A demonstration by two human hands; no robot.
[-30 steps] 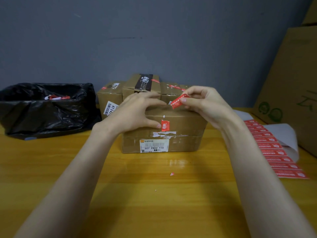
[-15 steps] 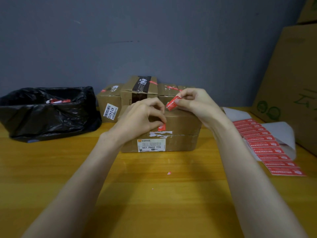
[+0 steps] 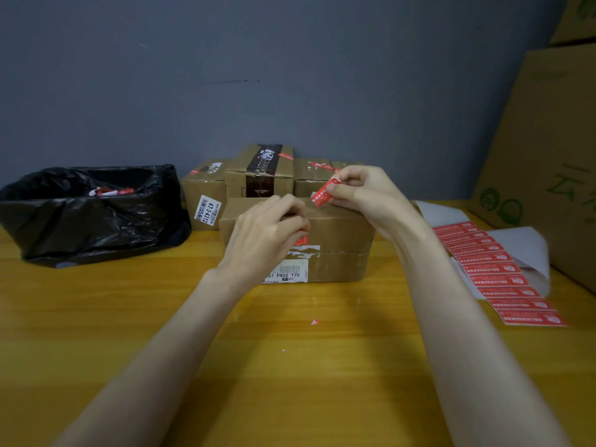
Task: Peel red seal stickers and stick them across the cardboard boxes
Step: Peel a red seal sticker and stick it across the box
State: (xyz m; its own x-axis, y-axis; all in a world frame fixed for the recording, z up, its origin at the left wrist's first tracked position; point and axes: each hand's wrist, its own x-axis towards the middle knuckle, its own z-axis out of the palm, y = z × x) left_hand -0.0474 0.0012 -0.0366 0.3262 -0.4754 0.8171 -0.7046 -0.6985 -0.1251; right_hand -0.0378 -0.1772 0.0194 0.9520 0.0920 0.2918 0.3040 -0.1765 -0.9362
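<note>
Table, yellow wood, is being used as the work surface. Large carton is being kept at the right edge. Black bin bag, with red scraps inside, is being kept at the left edge. Cardboard box, the nearest, is being worked at mid-table, with three smaller boxes being kept behind it toward the far edge. Backing sheet, still carrying a column of red seals, is being kept toward the right edge. Left hand is being pressed, fingers curled, against the box's front face, where a red sticker end is being held down. Right hand is being closed in a pinch on the red seal sticker, raised just above the box's top far edge. Sticker is being judged thin, limp and light, likely to curl and cling to itself; it is best being held by one end only, adhesive kept off the fingertips.
</note>
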